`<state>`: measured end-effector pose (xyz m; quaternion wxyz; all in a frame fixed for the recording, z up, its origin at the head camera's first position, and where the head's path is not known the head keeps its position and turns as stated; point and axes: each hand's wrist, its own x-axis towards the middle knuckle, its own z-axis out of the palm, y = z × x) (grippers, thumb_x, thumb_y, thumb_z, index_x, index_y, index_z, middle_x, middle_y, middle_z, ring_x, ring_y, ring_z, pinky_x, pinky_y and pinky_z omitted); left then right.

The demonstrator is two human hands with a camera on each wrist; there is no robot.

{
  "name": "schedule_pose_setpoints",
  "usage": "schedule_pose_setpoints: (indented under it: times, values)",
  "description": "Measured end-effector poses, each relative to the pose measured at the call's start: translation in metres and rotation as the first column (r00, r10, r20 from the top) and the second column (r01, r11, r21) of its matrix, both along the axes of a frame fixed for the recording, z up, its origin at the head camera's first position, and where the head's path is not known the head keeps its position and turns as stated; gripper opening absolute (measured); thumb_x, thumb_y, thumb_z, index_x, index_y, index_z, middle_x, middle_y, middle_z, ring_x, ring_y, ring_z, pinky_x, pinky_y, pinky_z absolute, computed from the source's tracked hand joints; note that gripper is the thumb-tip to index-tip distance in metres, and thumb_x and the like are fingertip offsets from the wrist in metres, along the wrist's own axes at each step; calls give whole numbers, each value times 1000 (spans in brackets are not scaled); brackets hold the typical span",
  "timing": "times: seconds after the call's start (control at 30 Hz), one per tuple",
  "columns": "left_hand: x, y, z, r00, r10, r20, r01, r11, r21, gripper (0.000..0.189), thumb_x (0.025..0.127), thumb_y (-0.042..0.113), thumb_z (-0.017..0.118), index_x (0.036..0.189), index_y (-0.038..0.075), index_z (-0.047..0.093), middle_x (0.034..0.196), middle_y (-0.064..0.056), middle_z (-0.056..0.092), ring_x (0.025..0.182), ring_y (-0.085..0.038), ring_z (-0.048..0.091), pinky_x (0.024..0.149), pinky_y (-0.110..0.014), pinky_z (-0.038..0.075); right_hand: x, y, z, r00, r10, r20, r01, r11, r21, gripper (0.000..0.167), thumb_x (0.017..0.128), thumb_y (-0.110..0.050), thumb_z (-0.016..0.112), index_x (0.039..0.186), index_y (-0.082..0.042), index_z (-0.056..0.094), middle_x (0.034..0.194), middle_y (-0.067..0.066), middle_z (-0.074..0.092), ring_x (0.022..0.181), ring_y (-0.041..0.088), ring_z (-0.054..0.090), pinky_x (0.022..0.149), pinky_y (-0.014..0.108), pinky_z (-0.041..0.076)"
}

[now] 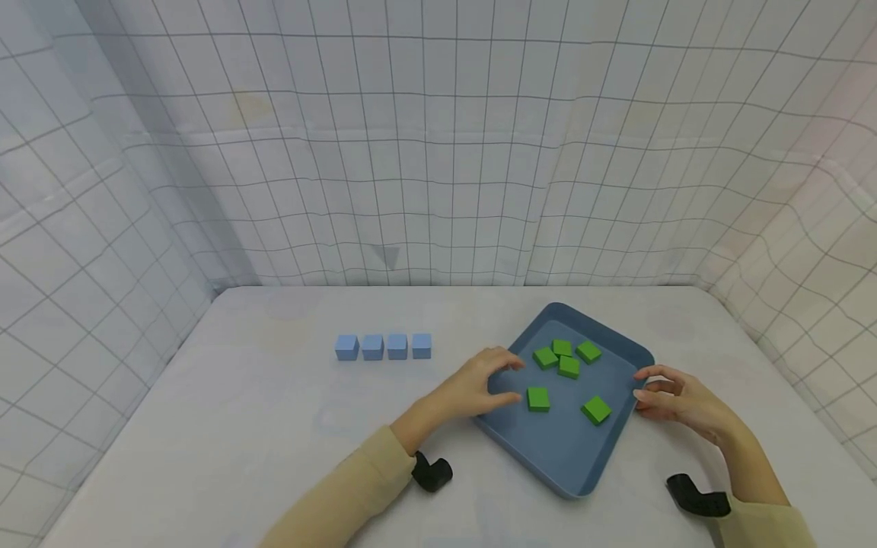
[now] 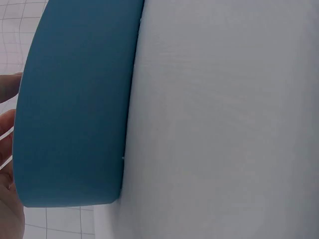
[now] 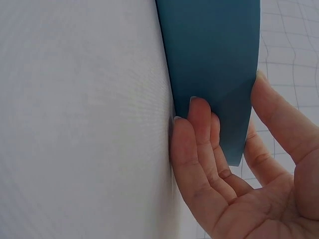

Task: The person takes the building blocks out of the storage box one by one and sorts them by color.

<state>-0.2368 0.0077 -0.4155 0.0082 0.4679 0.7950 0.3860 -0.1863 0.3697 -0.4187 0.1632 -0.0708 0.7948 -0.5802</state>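
A blue tray [image 1: 555, 445] lies turned cornerwise on the white table, with several green square blocks [image 1: 538, 399] inside. My left hand [image 1: 483, 380] reaches over its left rim, thumb and fingers spread apart near one green block, nothing between them. In the left wrist view the tray's outer wall [image 2: 75, 109] covers much of that hand. At the right rim my right hand [image 1: 685, 402] holds the tray's edge. The right wrist view shows its curved fingers [image 3: 185, 144] against the tray's outer wall and the thumb at the rim.
Several light blue cubes [image 1: 373, 347] stand in a row on the table [image 1: 226, 426], left of the tray. White grid-lined curtains [image 1: 438, 152] surround the table at the back and both sides. Black wrist pieces [image 1: 697, 496] sit by the sleeves.
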Motion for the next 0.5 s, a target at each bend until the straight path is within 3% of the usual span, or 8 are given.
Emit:
schedule_pose_setpoints:
  times: [0.3, 0.5]
  values:
    - [3, 14, 2, 1000, 9, -20, -12, 989, -145, 46, 84, 21, 68, 123, 4, 52, 119, -7, 55, 109, -18, 49, 92, -24, 40, 0, -1, 1, 1000, -3, 2, 3, 1000, -1, 32, 91, -11, 56, 119, 0, 45, 98, 10, 54, 88, 16, 62, 78, 31, 52]
    - [-1, 21, 0, 999, 2, -35, -9, 979, -202, 46, 83, 22, 69, 123, 5, 53, 119, -5, 56, 108, -15, 50, 92, -21, 40, 1, -1, 1, 1000, -4, 4, 4, 1000, -5, 32, 91, -11, 56, 119, 0, 45, 97, 10, 54, 88, 16, 62, 78, 31, 52]
